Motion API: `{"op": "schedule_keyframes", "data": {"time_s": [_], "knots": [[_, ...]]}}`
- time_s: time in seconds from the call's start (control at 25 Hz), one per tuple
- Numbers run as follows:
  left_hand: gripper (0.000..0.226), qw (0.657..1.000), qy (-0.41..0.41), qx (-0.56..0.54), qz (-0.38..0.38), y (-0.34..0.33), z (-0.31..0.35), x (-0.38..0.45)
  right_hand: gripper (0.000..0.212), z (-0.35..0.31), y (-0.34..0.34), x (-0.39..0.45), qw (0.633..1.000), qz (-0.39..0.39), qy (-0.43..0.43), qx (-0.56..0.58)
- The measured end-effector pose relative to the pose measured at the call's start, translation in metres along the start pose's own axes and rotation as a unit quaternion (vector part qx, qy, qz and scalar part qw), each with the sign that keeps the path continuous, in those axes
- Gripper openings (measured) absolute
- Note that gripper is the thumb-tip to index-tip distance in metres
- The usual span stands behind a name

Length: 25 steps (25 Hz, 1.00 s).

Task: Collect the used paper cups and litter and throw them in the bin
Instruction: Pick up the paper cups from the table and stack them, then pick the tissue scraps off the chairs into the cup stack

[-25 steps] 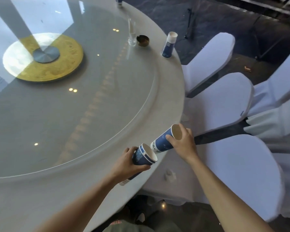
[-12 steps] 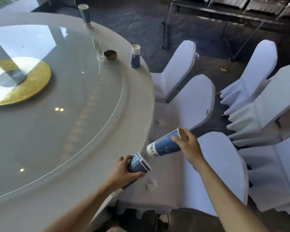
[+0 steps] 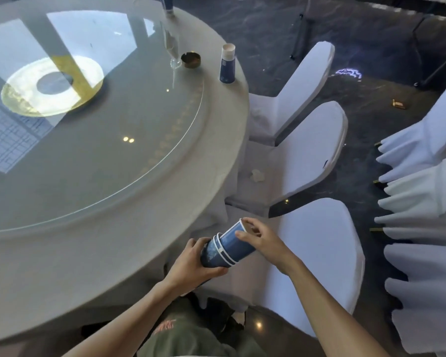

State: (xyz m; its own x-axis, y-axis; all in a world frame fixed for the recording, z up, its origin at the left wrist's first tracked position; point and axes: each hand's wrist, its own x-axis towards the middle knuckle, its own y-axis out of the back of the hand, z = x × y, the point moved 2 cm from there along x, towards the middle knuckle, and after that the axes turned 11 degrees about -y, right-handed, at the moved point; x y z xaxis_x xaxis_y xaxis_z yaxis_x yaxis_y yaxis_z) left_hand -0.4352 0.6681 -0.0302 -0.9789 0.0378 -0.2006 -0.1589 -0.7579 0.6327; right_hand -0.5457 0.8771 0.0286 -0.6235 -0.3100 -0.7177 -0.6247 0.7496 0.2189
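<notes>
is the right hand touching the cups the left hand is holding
Touching. The head view shows the right hand gripping the top cup's rim, nested into the cups held by the left hand.

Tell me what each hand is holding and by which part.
Both hold the nested blue paper cups: the left hand wraps the outer cup's lower body, and the right hand grips the inner cup at its rim end.

You can read nothing: the print on the blue cups [image 3: 227,249] under your fingers [image 3: 245,235] is too blurred.
</notes>
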Motion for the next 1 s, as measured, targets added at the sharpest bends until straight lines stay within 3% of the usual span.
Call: {"op": "schedule_keyframes", "data": {"time_s": [0.2, 0.48, 0.56, 0.64, 0.76, 0.88, 1.0], "knots": [[0.082, 1.0, 0.02, -0.018, -0.016, -0.017, -0.008, -0.016, 0.06, 0.024, -0.043, 0.006, 0.997, -0.066, -0.05, -0.005], [0.087, 0.997, 0.065, -0.028, -0.027, -0.041, -0.061, -0.01, 0.062, 0.056, -0.087, 0.054, 0.991, -0.092, -0.091, 0.021], [0.09, 0.995, 0.09, -0.043, -0.022, -0.052, -0.086, -0.008, 0.064, 0.068, -0.095, 0.086, 0.989, -0.077, -0.116, 0.049], [0.092, 0.991, 0.12, -0.057, -0.017, -0.061, -0.112, -0.005, 0.062, 0.084, -0.1, 0.123, 0.987, -0.015, -0.142, 0.074], [0.089, 0.986, 0.149, -0.072, -0.021, -0.072, -0.149, -0.003, 0.07, 0.121, -0.107, 0.174, 0.984, 0.064, -0.156, -0.06], [0.081, 0.983, 0.161, -0.086, -0.012, -0.08, -0.178, -0.003, 0.083, 0.156, -0.124, 0.212, 0.955, 0.049, -0.151, -0.252], [0.085, 0.977, 0.179, -0.112, -0.004, -0.085, -0.193, -0.003, 0.088, 0.18, -0.148, 0.239, 0.92, 0.021, -0.135, -0.366]]}}
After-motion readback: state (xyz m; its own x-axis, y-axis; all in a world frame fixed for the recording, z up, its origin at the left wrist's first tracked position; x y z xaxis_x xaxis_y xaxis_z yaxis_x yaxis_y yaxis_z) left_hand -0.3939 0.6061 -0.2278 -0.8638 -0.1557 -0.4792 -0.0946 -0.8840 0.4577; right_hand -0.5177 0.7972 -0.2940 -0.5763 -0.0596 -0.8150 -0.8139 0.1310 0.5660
